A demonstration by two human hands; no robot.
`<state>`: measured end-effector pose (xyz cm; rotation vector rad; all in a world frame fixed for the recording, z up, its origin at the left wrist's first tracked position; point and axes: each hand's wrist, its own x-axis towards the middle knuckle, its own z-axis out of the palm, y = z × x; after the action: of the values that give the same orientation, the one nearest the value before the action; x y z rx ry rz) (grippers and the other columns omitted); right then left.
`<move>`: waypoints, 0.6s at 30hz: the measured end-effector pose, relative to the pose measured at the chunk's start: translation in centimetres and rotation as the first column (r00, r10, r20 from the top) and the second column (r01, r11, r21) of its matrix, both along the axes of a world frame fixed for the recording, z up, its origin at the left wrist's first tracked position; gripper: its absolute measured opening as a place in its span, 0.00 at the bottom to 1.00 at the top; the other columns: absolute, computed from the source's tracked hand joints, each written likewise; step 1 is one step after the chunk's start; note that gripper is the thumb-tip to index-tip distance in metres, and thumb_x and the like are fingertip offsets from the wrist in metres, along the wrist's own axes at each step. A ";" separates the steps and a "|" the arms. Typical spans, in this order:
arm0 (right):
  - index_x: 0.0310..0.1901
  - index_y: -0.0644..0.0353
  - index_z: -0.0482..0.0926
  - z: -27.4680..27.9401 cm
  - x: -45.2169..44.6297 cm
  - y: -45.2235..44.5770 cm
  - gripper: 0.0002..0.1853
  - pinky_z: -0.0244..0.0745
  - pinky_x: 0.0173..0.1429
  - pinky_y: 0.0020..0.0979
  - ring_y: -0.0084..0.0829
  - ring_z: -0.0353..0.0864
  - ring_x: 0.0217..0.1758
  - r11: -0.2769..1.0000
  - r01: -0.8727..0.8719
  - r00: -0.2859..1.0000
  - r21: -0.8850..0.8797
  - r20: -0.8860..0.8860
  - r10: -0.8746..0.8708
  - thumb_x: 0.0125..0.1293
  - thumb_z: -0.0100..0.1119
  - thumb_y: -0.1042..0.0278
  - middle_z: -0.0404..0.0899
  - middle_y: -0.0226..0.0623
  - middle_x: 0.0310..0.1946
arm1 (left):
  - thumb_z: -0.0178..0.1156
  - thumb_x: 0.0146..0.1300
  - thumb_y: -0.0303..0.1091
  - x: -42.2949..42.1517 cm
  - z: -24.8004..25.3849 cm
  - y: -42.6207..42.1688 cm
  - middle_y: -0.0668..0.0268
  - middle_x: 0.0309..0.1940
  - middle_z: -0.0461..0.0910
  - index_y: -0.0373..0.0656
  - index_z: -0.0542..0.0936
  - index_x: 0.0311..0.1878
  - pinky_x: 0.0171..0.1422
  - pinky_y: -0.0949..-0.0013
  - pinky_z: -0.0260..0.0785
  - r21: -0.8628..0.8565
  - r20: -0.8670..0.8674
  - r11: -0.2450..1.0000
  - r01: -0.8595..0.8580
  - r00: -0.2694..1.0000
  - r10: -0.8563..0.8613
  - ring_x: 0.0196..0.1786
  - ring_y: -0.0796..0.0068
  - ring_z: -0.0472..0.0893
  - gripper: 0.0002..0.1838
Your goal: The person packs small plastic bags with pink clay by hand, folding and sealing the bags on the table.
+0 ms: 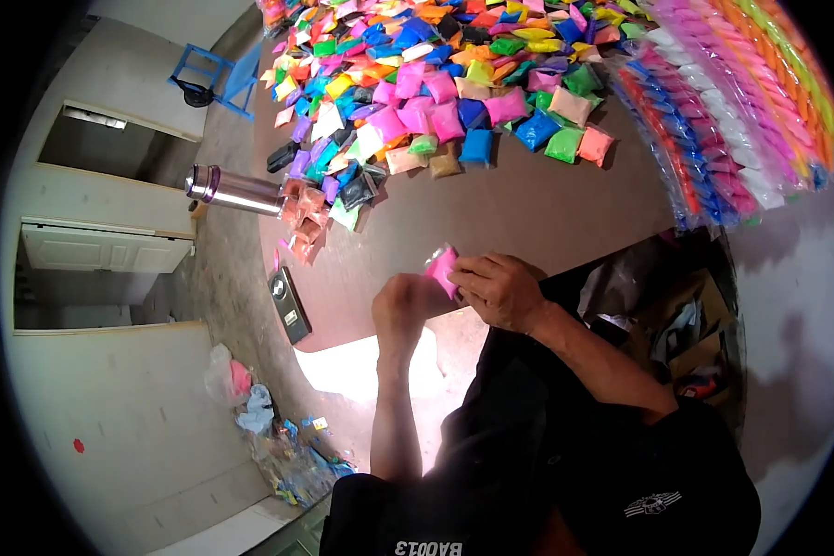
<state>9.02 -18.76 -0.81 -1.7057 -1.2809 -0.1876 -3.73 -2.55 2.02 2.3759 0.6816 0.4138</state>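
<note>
Pink pillow-shaped plastic packet (444, 271) points forward between my right hand (502, 289), fingers pinching it, and left hand (398, 306), whose grip I can't tell.

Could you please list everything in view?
pink packet: one, pink, between the hands
small packets: many, multicoloured, on table
wrapped strips: several, multicoloured, table's right
table: one, brown, centre
flask: one, silver, table's left
flat device: one, black, table's left
chair: one, blue, upper left
litter: several, mixed, lower-left floor
door: one, white, left
cardboard: some, brown, right
shirt: one, black, bottom
left hand: one, bare, by pink packet
right hand: one, bare, on pink packet
</note>
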 end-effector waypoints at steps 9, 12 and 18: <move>0.45 0.58 0.85 -0.1 0.0 -0.1 0.12 0.81 0.52 0.34 0.37 0.85 0.45 1.000 0.013 1.000 -0.009 -0.006 -0.013 0.58 0.68 0.73 0.85 0.36 0.46 | 0.66 0.67 0.27 -0.2 0.9 -1.6 0.55 0.29 0.84 0.33 0.83 0.39 0.38 0.68 0.76 -0.095 0.121 0.995 -0.013 0.992 0.024 0.30 0.67 0.84 0.06; 0.45 0.57 0.85 -0.2 -0.1 0.0 0.12 0.80 0.52 0.34 0.37 0.84 0.45 1.000 0.012 1.000 -0.019 -0.011 -0.013 0.58 0.68 0.73 0.84 0.36 0.46 | 0.66 0.67 0.27 0.1 0.1 -1.5 0.54 0.30 0.85 0.34 0.84 0.39 0.39 0.67 0.77 0.039 0.094 0.999 0.002 0.996 -0.006 0.31 0.64 0.85 0.05; 0.45 0.58 0.85 0.4 -0.2 -0.1 0.12 0.81 0.51 0.33 0.38 0.84 0.44 1.000 0.009 1.000 -0.024 -0.024 -0.009 0.58 0.68 0.74 0.84 0.35 0.45 | 0.63 0.66 0.28 0.2 0.5 0.3 0.54 0.32 0.83 0.38 0.82 0.38 0.41 0.60 0.75 0.098 -0.008 0.992 -0.084 0.996 0.085 0.35 0.55 0.84 0.03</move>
<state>8.86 -18.85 -0.42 -1.7289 -1.2625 -0.1575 -3.57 -2.21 2.54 2.4487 0.7862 0.4797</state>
